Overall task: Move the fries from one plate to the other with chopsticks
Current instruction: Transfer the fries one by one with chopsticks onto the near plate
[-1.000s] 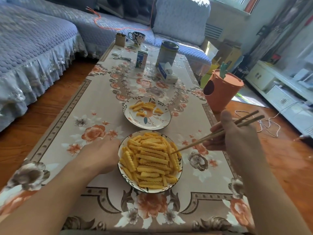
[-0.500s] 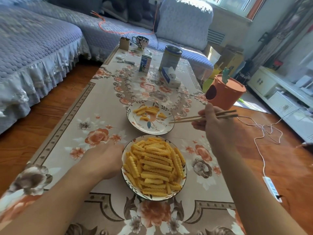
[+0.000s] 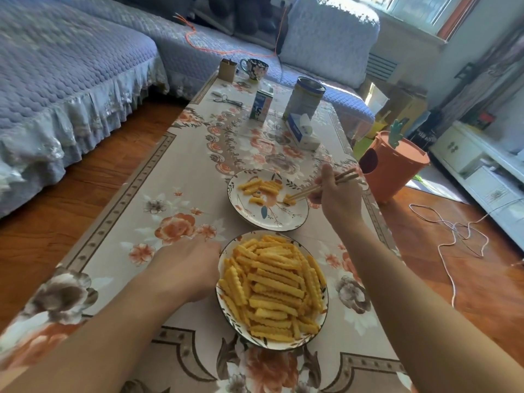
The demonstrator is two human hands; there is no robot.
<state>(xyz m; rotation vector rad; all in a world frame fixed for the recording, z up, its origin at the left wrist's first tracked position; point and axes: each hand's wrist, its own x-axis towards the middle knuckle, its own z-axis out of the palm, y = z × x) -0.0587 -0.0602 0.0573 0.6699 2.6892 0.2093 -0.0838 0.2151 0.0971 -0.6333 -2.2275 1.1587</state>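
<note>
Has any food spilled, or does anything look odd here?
No spill: every fry sits on the near plate or far plate. The only clutter is a white cable sprawled loose across the floor.

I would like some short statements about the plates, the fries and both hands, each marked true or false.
1. The right hand holds the chopsticks. True.
2. The chopstick tips are over the near plate. False: they are at a fry on the far plate.
3. The near plate holds more fries than the far one. True.
4. The left hand holds a mug. False: it rests at the near plate's left rim; the mug stands at the table's far end.
</note>
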